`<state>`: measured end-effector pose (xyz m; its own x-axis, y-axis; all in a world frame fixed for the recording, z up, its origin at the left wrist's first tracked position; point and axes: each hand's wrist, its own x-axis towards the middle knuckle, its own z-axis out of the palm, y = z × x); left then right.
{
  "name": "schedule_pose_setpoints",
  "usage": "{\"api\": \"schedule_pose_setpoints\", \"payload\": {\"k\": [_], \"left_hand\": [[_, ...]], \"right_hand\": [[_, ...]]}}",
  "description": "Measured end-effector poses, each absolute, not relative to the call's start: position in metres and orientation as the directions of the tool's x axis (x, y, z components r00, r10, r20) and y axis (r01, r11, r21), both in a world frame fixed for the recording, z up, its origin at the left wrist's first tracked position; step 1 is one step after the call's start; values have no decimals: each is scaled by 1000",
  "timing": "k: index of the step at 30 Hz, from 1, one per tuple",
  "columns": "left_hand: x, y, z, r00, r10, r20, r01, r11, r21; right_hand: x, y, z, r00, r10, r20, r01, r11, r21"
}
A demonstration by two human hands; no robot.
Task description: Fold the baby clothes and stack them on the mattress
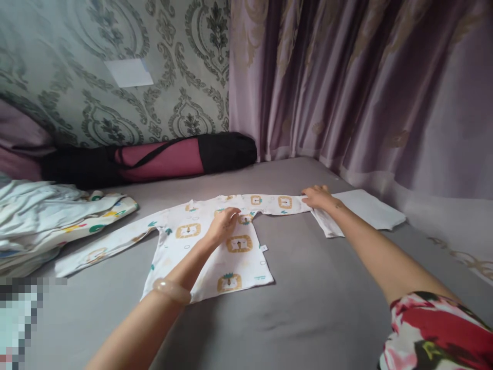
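Observation:
A white long-sleeved baby shirt [239,244], printed with tan lion faces and green leaves, lies spread on the grey bed sheet. Its sleeves reach out to both sides, and a small tag sticks out at its right side seam. My left hand [225,224], a pale bangle at the wrist, is on the upper chest near the right armpit, with its fingers drawn together on the fabric. At the end of the right sleeve, my right hand [320,198] grips the cuff. A folded white cloth [372,208] lies partly behind my right wrist.
On the left is a heap of light clothes [50,213], overlapping a colourfully patterned piece. A long black and maroon bag [162,160] lies along the patterned wall. Purple curtains [285,77] hang at the bed's far right edge. The grey sheet [300,308] stretches toward me.

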<state>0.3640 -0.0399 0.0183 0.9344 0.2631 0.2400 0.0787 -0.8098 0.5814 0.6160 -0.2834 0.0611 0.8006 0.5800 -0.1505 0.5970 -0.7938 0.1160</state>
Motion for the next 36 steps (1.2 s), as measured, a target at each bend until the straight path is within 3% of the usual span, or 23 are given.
{"api": "schedule_pose_setpoints", "payload": {"k": [4,5,6,8,10,12,14,22,29,36], "left_hand": [[400,-26,1,921,272,278,80,-832,549],[407,-25,-3,920,262,292,69,-841,537],[413,-24,-7,919,252,303,61,-851,522],[420,-25,-14,919,245,308,69,-871,486],[422,-27,-19,927,244,285,99,-891,442],[421,-30,-20,938,245,245,133,-908,398],[419,-34,-17,950,248,188,168,-917,361],[422,-39,7,962,266,-56,272,-927,258],[440,-25,25,966,225,-128,249,-943,223],[444,-25,35,975,201,-95,221,-926,308]], "right_hand": [[625,-281,69,797,584,-153,598,-799,65],[628,-282,71,798,586,-139,592,-806,3],[631,-282,74,806,581,-111,570,-814,-113],[634,-281,79,855,518,-42,432,-753,-496],[633,-276,83,920,388,-48,162,-490,-857],[627,-266,86,958,258,-124,-70,-210,-975],[620,-254,87,972,156,-176,-167,-64,-984],[594,-217,109,979,-46,-197,-191,98,-977],[549,-178,139,988,73,-136,-152,311,-938],[527,-144,140,985,144,-99,-135,271,-953]]}}
